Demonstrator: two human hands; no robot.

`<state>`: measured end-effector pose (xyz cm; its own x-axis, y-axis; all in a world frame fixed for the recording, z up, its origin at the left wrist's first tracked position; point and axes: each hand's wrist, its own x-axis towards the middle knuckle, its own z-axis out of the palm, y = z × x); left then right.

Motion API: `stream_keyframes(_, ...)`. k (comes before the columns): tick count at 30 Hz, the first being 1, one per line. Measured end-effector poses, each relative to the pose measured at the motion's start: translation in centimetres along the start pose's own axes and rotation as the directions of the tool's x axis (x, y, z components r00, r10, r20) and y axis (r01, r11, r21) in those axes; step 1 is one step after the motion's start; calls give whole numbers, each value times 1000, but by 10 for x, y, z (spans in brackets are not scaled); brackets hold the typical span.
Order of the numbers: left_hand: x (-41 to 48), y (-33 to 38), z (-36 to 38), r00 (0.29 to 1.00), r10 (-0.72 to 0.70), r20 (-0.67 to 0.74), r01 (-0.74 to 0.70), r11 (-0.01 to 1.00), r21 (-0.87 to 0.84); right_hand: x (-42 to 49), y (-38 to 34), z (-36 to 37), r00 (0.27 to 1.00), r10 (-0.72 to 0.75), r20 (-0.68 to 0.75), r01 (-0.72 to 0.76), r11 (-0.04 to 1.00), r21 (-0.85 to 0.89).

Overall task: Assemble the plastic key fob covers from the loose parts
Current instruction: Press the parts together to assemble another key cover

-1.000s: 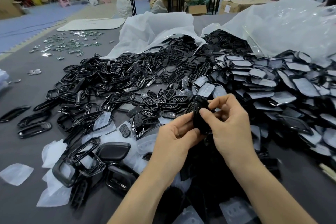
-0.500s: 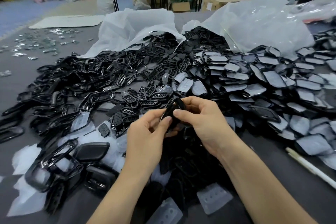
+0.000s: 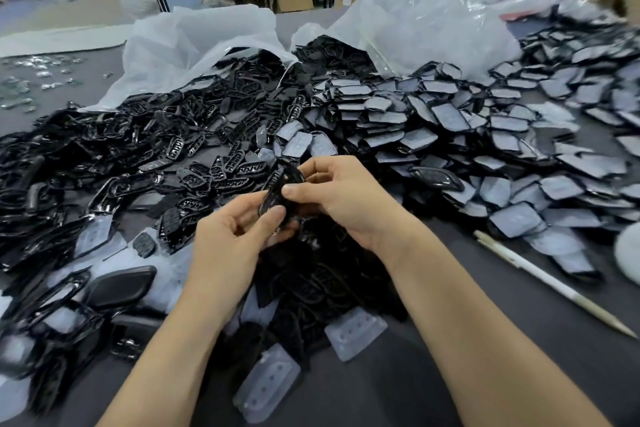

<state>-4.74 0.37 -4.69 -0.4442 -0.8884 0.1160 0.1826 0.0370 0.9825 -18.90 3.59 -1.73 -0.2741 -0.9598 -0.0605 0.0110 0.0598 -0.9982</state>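
Both hands meet at the middle of the view around one black key fob cover, held above the table. My left hand pinches its lower end between thumb and fingers. My right hand grips its upper part, thumb pressed on its face. Black open frames lie heaped at the left, black button plates in the middle, and parts with pale film in a wide pile at the right. A dark heap of pieces lies under my wrists.
Two translucent pads lie on the grey table near the front edge. A white pen lies at the right. Clear plastic bags spill parts at the back. Small shiny metal pieces are scattered far left. Folding tables and boxes stand behind.
The view has swung to the right and the piles have slid left in frame. Both hands stay on the same black cover and have turned it slightly between the fingers.
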Motion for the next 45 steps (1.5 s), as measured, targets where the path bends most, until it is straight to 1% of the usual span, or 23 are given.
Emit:
stream_keyframes(3,1,-2,-1,997,-41,-60,38,998,-39,1,0,3,1000,-1,-17,1,1000,7)
stream_keyframes(5,1,-4,-2,995,-55,-87,51,998,-43,0,0,3,1000,-4,-2,4,1000,3)
stream_keyframes(10,-1,-3,-2,995,-25,-99,30,999,45,-4,-1,-5,992,-15,122,12,1000,27)
stream_keyframes(13,-1,-3,-1,995,-10,-97,20,995,101,-4,-3,-7,991,-10,137,8,1000,12)
stream_keyframes(16,-1,-4,-1,993,14,-117,6,986,166,-4,-3,-4,997,-13,72,20,995,-94)
stream_keyframes(19,-1,-5,-2,983,62,-176,-19,972,234,-2,0,7,997,-70,-17,61,953,-297)
stream_keyframes(21,-2,-5,-3,974,93,-205,-40,968,248,-1,1,10,994,-102,-40,82,934,-347)
stream_keyframes(24,-1,-3,-2,965,77,-252,-32,983,178,-2,0,10,988,-150,-39,128,933,-335)
stream_keyframes(28,-1,-1,-1,950,-28,-310,48,997,56,-3,-4,13,963,-255,-87,202,898,-391)
stream_keyframes(30,-1,3,-1,947,-80,-310,84,996,-2,-5,-8,12,917,-384,-111,299,843,-446)
stream_keyframes(31,-1,6,-1,951,-112,-287,97,993,-68,-7,-9,11,880,-464,-104,365,798,-479)
stream_keyframes(33,-1,14,0,963,-164,-212,106,959,-262,-14,-9,11,789,-613,-32,507,681,-529)
stream_keyframes(35,-2,17,5,973,-184,-138,114,908,-403,-25,-4,10,713,-695,90,608,549,-574)
stream_keyframes(37,-6,15,13,977,-187,-100,130,901,-414,-38,4,1,650,-735,194,658,417,-627)
stream_keyframes(38,-9,13,19,979,-186,-83,138,907,-399,-43,9,-6,643,-736,211,659,391,-643)
stream_keyframes(39,-12,11,24,980,-186,-75,145,914,-380,-49,12,-14,664,-721,198,643,415,-644)
stream_keyframes(40,-15,9,28,979,-188,-76,149,922,-358,-55,16,-20,714,-683,152,609,499,-617)
stream_keyframes(41,-18,8,31,980,-182,-76,148,932,-330,-60,20,-26,784,-615,78,549,630,-548)
stream_keyframes(42,-20,8,33,983,-170,-64,143,942,-304,-65,22,-30,860,-510,-5,463,785,-412)
stream_keyframes(43,-23,8,36,987,-153,-38,136,950,-282,-69,23,-32,919,-390,-58,369,902,-223)
stream_keyframes(44,-25,8,38,990,-142,-10,134,954,-270,-72,24,-34,953,-288,-91,285,957,-49)
stream_keyframes(45,-26,8,39,991,-137,9,134,956,-261,-72,25,-36,969,-217,-118,225,972,61)
